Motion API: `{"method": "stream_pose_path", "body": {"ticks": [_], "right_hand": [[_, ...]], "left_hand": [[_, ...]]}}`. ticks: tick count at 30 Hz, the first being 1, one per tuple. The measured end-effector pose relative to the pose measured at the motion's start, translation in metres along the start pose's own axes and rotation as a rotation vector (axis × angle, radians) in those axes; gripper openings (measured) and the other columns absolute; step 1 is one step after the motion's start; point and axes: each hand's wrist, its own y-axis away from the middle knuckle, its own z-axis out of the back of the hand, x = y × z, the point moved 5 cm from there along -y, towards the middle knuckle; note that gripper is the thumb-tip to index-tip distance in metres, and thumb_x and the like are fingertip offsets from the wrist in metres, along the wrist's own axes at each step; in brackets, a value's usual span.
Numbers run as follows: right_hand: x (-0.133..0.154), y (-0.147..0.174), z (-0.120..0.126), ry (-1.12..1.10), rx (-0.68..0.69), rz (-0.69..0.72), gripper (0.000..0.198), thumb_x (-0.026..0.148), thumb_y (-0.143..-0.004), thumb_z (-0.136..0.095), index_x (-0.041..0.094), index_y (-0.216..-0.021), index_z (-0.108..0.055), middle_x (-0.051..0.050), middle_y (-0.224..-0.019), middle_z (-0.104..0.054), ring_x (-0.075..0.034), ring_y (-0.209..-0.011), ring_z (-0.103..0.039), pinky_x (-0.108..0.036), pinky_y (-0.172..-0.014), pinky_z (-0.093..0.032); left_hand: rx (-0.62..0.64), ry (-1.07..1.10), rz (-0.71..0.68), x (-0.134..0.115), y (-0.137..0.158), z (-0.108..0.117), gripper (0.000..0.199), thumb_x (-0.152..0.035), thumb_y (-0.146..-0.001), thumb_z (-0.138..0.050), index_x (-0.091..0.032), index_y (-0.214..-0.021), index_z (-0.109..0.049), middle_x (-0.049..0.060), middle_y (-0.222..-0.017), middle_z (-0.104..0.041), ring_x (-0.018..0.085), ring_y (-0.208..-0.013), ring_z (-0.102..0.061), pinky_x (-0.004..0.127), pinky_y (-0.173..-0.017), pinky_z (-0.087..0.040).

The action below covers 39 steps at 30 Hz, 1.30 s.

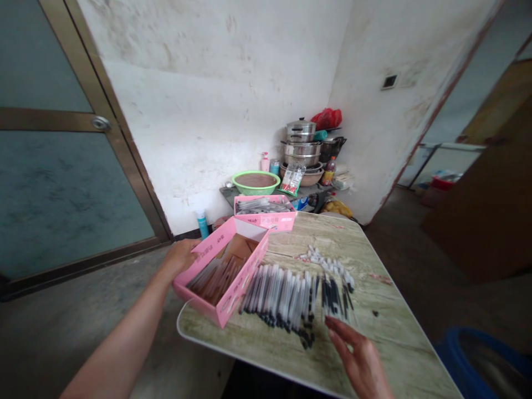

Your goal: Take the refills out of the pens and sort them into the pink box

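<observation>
My left hand (183,257) grips the left wall of a pink cardboard box (241,285), which is tilted at the table's left edge. Clear pen barrels (226,274) lie loosely inside it. To the right of the box, a row of clear pens with dark ends (282,293) lies side by side on the table. My right hand (357,354) hovers at the near end of some black pen pieces (331,296), fingers stretched out and thumb apart, with nothing seen in it. Behind them, small whitish caps (328,261) form a slanting line.
Behind stands a second pink box (282,221) filled with pens. A green basin (255,183), stacked steel pots (302,149) and bottles crowd the low shelf at the wall. A blue tub (469,354) is at the right of the table (399,332). A door (75,194) is on the left.
</observation>
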Motion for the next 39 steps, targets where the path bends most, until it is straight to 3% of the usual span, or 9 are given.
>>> {"method": "stream_pose_path", "body": {"ticks": [3,5,8,10,12,15,18,34,39], "right_hand": [[-0.008,-0.003,-0.006,-0.187,0.012,-0.085,0.047,0.053,-0.08,-0.056,0.016,-0.104,-0.073,-0.012,-0.109,-0.072,-0.029,-0.105,-0.068,-0.039,-0.094,-0.054],[-0.013,-0.008,-0.011,-0.283,0.014,-0.127,0.05,0.053,-0.078,-0.058,0.014,-0.106,-0.072,-0.014,-0.11,-0.072,-0.03,-0.103,-0.068,-0.039,-0.09,-0.056],[-0.018,-0.023,-0.019,-0.276,0.037,-0.138,0.057,0.053,-0.078,-0.054,0.01,-0.114,-0.067,-0.016,-0.117,-0.069,-0.03,-0.105,-0.068,-0.037,-0.085,-0.057],[-0.018,-0.036,-0.023,-0.186,0.055,-0.12,0.06,0.051,-0.078,-0.049,0.008,-0.116,-0.065,-0.017,-0.114,-0.069,-0.028,-0.103,-0.068,-0.036,-0.082,-0.057],[-0.015,-0.048,-0.026,-0.1,0.06,-0.108,0.058,0.048,-0.077,-0.048,0.008,-0.115,-0.066,-0.016,-0.107,-0.072,-0.028,-0.097,-0.07,-0.035,-0.081,-0.056],[-0.008,-0.06,-0.03,-0.02,0.052,-0.107,0.05,0.039,-0.076,-0.051,0.009,-0.111,-0.069,-0.015,-0.098,-0.075,-0.028,-0.09,-0.071,-0.036,-0.081,-0.054],[-0.002,-0.064,-0.031,0.042,0.05,-0.105,0.042,0.033,-0.078,-0.051,0.01,-0.108,-0.07,-0.013,-0.093,-0.075,-0.027,-0.087,-0.071,-0.032,-0.077,-0.052],[-0.011,-0.083,-0.039,0.171,0.087,-0.236,0.032,0.023,-0.074,-0.06,0.013,-0.101,-0.073,-0.005,-0.068,-0.073,-0.019,-0.062,-0.069,-0.022,-0.054,-0.047],[-0.005,-0.084,-0.041,0.208,0.091,-0.255,0.038,0.019,-0.07,-0.062,0.007,-0.105,-0.071,-0.005,-0.07,-0.073,-0.017,-0.059,-0.068,-0.022,-0.053,-0.046]], "left_hand": [[-0.184,0.104,-0.027,-0.022,0.019,0.019,0.045,-0.024,-0.08,-0.056,-0.016,-0.124,-0.061,0.012,-0.122,-0.066,0.03,-0.114,-0.06,0.039,-0.099,-0.045],[-0.357,0.395,-0.063,-0.051,0.051,0.029,0.048,-0.035,-0.084,-0.056,-0.017,-0.128,-0.057,0.011,-0.123,-0.065,0.026,-0.11,-0.063,0.037,-0.098,-0.048],[-0.101,0.819,-0.151,-0.109,0.103,0.0,0.041,-0.041,-0.09,-0.049,-0.019,-0.122,-0.06,0.009,-0.122,-0.066,0.023,-0.107,-0.065,0.035,-0.093,-0.052],[0.131,0.827,-0.205,-0.142,0.13,-0.038,0.048,-0.042,-0.09,-0.049,-0.019,-0.132,-0.054,0.011,-0.131,-0.06,0.024,-0.115,-0.061,0.036,-0.097,-0.051],[0.187,0.678,-0.222,-0.157,0.144,-0.076,0.061,-0.042,-0.087,-0.052,-0.016,-0.141,-0.044,0.015,-0.144,-0.047,0.027,-0.13,-0.048,0.041,-0.108,-0.041],[0.216,0.479,-0.163,-0.155,0.145,-0.121,0.071,-0.04,-0.082,-0.053,-0.006,-0.143,-0.039,0.021,-0.15,-0.034,0.032,-0.141,-0.03,0.047,-0.117,-0.025],[0.215,0.403,-0.108,-0.15,0.138,-0.14,0.079,-0.041,-0.081,-0.051,0.002,-0.144,-0.032,0.025,-0.153,-0.025,0.032,-0.144,-0.019,0.046,-0.118,-0.02],[0.237,0.365,-0.043,-0.159,0.111,-0.149,0.077,-0.042,-0.082,-0.045,0.007,-0.141,-0.035,0.025,-0.145,-0.04,0.03,-0.138,-0.035,0.038,-0.116,-0.025],[0.215,0.422,-0.003,-0.162,0.105,-0.149,0.075,-0.04,-0.078,-0.054,-0.002,-0.14,-0.04,0.021,-0.145,-0.043,0.03,-0.137,-0.037,0.038,-0.115,-0.027]]}}
